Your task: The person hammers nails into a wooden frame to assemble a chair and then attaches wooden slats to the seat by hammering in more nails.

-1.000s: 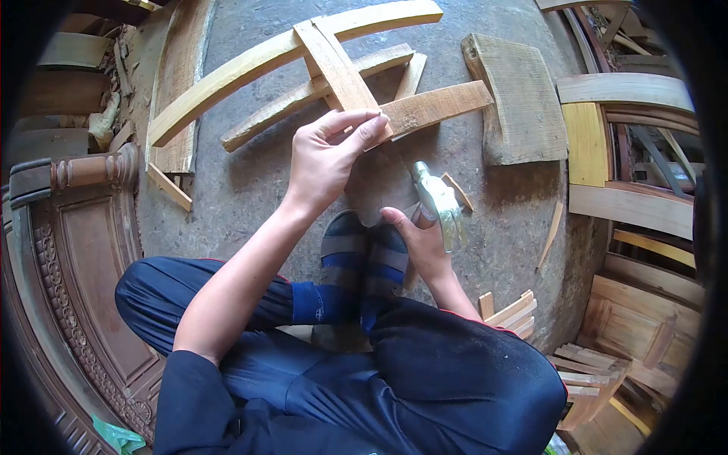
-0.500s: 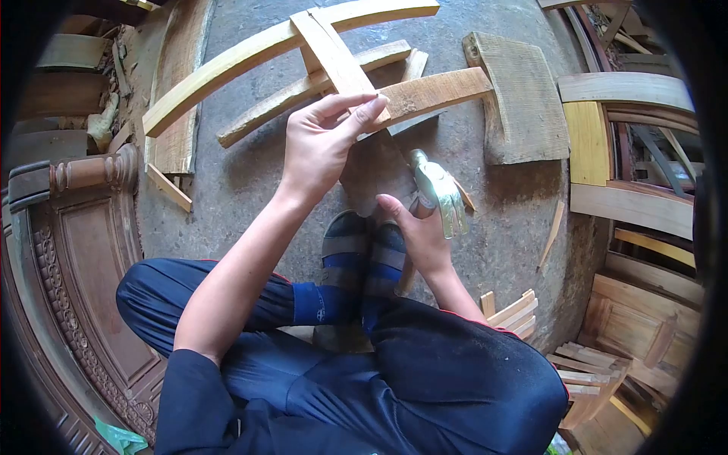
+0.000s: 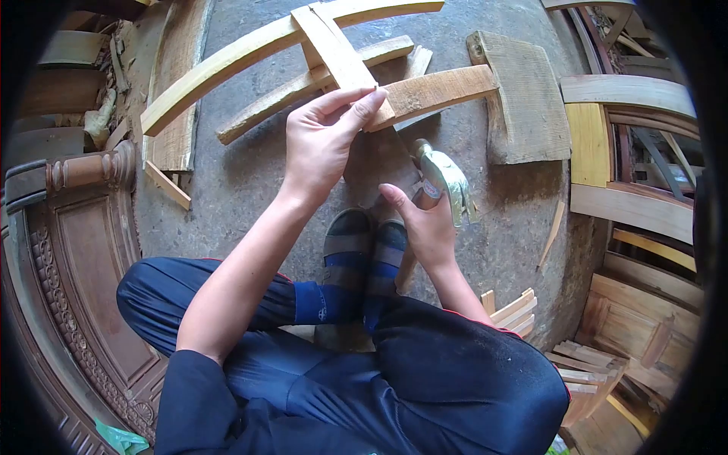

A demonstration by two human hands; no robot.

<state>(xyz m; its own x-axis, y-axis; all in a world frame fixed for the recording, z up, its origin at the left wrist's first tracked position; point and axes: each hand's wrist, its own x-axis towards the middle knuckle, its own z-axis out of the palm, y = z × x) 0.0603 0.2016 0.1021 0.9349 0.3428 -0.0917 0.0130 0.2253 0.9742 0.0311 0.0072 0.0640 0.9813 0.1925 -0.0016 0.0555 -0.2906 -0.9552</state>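
Note:
My left hand (image 3: 322,144) is closed in a pinch over the near end of a flat wooden slat (image 3: 334,49). Between thumb and forefinger a small dark tip shows, which looks like a nail (image 3: 377,87). The slat lies across a long curved wooden strip (image 3: 220,72) and a shorter curved piece (image 3: 440,92). My right hand (image 3: 431,231) is wrapped round the wooden handle of a claw hammer (image 3: 447,178). Its shiny metal head is a little below the shorter piece, apart from the wood and partly blurred.
A thick board (image 3: 527,98) lies on the concrete floor at the right, a long plank (image 3: 178,83) at the left. Carved dark panelling (image 3: 95,235) stands at the left edge. Stacked timber frames (image 3: 629,148) line the right side. Small wooden strips (image 3: 516,311) lie near my right knee.
The hammer has shifted slightly in my right hand and its head has turned a little. My left hand keeps its pinch at the slat's end, almost unmoved.

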